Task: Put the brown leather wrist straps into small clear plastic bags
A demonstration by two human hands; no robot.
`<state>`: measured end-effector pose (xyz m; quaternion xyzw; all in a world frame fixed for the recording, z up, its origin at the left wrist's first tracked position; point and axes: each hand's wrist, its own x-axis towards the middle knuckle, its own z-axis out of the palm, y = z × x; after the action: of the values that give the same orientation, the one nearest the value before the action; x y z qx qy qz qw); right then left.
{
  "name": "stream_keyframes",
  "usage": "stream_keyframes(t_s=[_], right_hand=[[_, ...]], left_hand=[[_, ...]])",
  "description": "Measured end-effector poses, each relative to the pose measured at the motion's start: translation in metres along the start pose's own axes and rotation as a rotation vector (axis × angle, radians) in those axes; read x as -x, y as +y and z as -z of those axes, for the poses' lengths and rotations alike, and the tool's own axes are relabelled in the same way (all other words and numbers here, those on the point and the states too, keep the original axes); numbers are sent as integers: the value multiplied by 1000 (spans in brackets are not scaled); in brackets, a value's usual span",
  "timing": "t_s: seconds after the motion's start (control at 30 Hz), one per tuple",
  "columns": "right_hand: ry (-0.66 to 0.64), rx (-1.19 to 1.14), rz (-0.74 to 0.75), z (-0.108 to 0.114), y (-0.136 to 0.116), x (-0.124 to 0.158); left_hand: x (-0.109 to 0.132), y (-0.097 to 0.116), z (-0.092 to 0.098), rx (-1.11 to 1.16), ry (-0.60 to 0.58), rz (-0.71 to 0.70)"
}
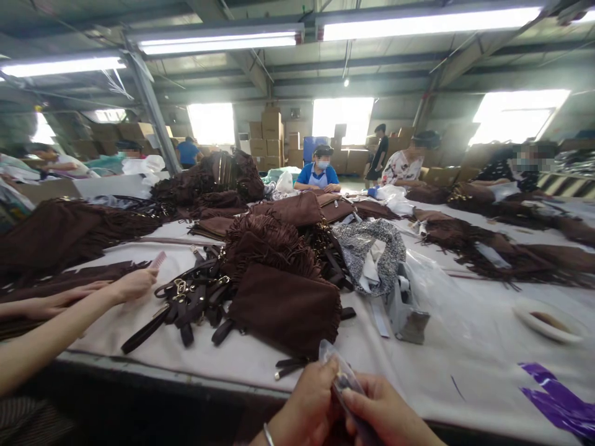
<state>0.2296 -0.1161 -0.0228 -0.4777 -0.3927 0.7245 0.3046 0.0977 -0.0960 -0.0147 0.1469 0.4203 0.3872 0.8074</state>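
1. Both hands are gripping one clear baggie (pixel 326 350), low in the view by the near edge of the table (pixel 446 378). Something dark's inside it, can't make out what.
2. Left hand (pixel 307 399) has its fingers closed on the baggie, and there's a bracelet (pixel 268 435) on that wrist.
3. Right hand (pixel 385 406) pinches it from the other side, thumb on top.
4. Just beyond the baggie lies a brown pouch (pixel 286 306), fringe along its right edge, with more brown fringed stuff heaped behind.
5. Jumble of dark straps (pixel 188 310) with gold hardware left of the pouch.
6. Over to the right: speckled cloth (pixel 372 248), a white ring (pixel 520 310) and some purple plastic (pixel 558 402).
7. Off left, a co-worker's hand (pixel 134 286) is holding a pinkish strip (pixel 158 260).
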Motion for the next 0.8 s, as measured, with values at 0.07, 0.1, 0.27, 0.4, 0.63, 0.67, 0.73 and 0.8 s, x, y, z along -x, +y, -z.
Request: stream_keyframes(t_s=[0.07,0.1,0.27,0.4,0.63,0.67,0.73,0.8], right_hand=[[7,57,-1,1,5,-1],[16,67,1,2,7,-1],[39,30,-12,5,7,2],[31,15,-48,2,3,4],[2,195,-39,17,11,17],[-30,202,-11,22,12,21],[-90,187,17,30,13,30],[-76,159,-26,35,13,35]], left_hand=[[-10,-2,-5,52,110,-79],[-15,-3,-6,64,131,-89],[-31,-5,-9,233,186,-91],[-40,6,-7,288,225,-22],[-48,26,-4,271,242,-23],[-49,26,-5,273,241,-35],[-53,23,-5,276,236,-53],[-58,20,-4,275,228,-59]])
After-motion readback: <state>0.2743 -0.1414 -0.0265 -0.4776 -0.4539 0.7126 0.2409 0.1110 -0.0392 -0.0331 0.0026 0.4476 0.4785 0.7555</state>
